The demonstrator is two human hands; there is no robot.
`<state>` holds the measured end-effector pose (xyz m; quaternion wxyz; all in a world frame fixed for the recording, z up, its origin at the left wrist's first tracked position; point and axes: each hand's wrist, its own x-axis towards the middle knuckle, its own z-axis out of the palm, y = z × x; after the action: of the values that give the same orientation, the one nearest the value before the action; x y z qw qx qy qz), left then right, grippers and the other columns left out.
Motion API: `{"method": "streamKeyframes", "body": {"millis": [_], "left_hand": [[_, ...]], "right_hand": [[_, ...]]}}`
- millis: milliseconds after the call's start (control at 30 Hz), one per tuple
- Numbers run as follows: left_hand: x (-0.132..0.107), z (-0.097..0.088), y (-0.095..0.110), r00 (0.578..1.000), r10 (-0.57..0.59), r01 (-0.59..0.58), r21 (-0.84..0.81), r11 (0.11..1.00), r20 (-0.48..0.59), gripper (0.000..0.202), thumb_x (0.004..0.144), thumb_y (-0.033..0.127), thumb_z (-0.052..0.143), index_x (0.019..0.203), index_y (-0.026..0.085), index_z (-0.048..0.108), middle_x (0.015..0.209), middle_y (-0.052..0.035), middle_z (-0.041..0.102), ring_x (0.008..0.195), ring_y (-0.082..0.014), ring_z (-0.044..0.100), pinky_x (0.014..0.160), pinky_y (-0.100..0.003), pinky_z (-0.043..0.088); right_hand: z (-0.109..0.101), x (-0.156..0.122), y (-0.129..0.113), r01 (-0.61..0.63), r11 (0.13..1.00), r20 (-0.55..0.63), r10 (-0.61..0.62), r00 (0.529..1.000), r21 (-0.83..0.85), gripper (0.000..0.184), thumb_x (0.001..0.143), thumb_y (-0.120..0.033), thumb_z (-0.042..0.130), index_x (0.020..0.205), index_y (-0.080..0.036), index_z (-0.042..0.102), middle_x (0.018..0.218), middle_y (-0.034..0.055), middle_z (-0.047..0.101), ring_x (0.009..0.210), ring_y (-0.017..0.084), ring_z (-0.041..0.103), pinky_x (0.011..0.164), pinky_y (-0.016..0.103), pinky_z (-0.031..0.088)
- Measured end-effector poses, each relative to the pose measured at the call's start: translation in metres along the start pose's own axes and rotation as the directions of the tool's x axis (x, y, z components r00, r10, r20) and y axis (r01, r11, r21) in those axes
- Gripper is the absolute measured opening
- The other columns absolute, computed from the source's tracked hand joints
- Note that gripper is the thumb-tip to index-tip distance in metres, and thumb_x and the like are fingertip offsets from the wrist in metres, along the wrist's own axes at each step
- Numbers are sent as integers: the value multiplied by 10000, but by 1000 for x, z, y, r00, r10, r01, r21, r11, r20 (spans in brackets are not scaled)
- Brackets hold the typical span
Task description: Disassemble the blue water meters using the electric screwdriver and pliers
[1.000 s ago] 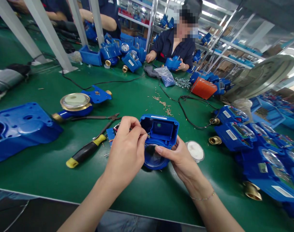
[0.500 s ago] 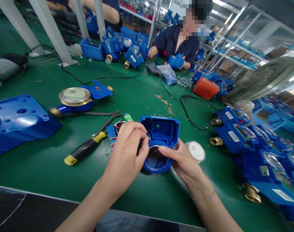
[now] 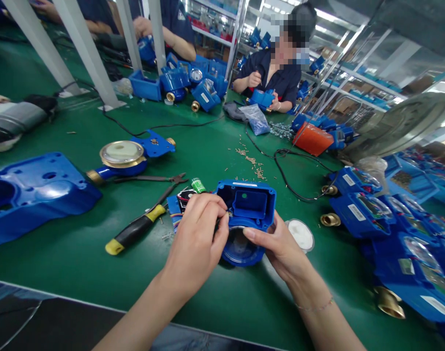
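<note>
A blue plastic meter housing (image 3: 250,204) rests open side up on the green table (image 3: 79,253) in front of me. My right hand (image 3: 275,243) holds its lower right edge, thumb laid over the round clear window. My left hand (image 3: 198,239) is closed in a pinch at the housing's left rim, on something too small to make out. A circuit board with coloured wires and a green cylinder (image 3: 198,185) lies just left of the housing, partly behind my left hand.
A black and yellow screwdriver (image 3: 134,231), pliers (image 3: 149,178), a brass-ringed meter body (image 3: 122,158) and a large blue cover (image 3: 32,192) lie left. A white round disc (image 3: 300,234) and finished blue meters (image 3: 365,207) lie right. Small screws (image 3: 252,163), cables and seated workers fill the far side.
The view shifted slightly down and left. My left fingers stay pinched at the housing's rim and my right hand keeps its grip. The worker opposite raised one hand.
</note>
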<state>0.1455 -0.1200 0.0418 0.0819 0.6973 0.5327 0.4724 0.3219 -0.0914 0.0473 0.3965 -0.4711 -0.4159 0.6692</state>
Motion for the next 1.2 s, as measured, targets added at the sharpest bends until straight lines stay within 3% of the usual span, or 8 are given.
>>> {"method": "streamKeyframes", "body": {"millis": [133,300,433,567,667,767,1000,1200], "left_hand": [[4,-1,4,999,-25,23,102,994,21,137,941,111,499,846,172,577,985,-63,624,933,-210,564,845,-393,502],[14,-9,10,974,-74,27,218,976,215,219,951,158,493,815,177,664,965,-47,659,889,-221,587,789,-399,545],[14,-30,4,973,-6,-29,149,988,229,224,978,219,479,955,217,703,1114,-31,671,972,-186,638,892,-359,555],[14,-63,-46,997,23,-43,277,960,72,275,981,295,493,1176,170,641,1215,-89,669,1134,-204,631,1027,-351,497],[18,-75,-102,940,-110,-140,661,737,322,530,959,407,503,1331,30,525,1290,-246,610,1193,-351,597,978,-464,507],[18,-76,-134,883,-121,-245,665,705,453,496,986,346,433,1350,16,509,1309,-289,582,1192,-384,586,889,-490,529],[28,-74,-116,848,-75,-377,696,611,524,372,991,232,391,1306,123,555,1131,-173,641,1048,-294,594,869,-446,517],[44,-76,-112,846,-89,-378,708,597,526,445,977,200,341,1348,24,511,1086,-195,560,945,-313,617,767,-456,549]], "right_hand": [[3,-2,-7,-3,998,7,4,1000,-57,721,600,-315,931,1203,-250,542,1155,53,723,1070,252,683,950,377,534],[4,-2,-9,9,994,-9,-10,1000,-107,729,601,-366,926,1210,-243,545,1098,50,734,995,242,693,881,349,543],[-8,2,-9,28,986,-1,-28,1000,-163,765,581,-374,932,1220,-222,540,1077,60,731,928,247,699,823,362,550],[-24,6,-15,-26,981,-42,19,999,-190,917,541,-371,949,1312,-210,480,1091,73,726,963,262,695,893,402,523],[-30,5,-18,-1,984,-19,-2,1000,-179,937,528,-354,952,1317,-199,470,1081,66,716,938,233,675,878,374,509],[-31,4,-17,25,988,-1,-25,1000,-151,841,547,-338,939,1258,-210,509,1051,36,703,894,200,651,848,341,502],[-35,5,-15,20,994,60,-13,998,-107,651,575,-320,922,1118,-244,572,761,-46,642,554,103,508,498,225,385],[-36,7,-14,11,996,99,-3,995,-84,566,610,-350,902,1049,-230,566,731,-47,634,526,93,498,483,219,396]]}}
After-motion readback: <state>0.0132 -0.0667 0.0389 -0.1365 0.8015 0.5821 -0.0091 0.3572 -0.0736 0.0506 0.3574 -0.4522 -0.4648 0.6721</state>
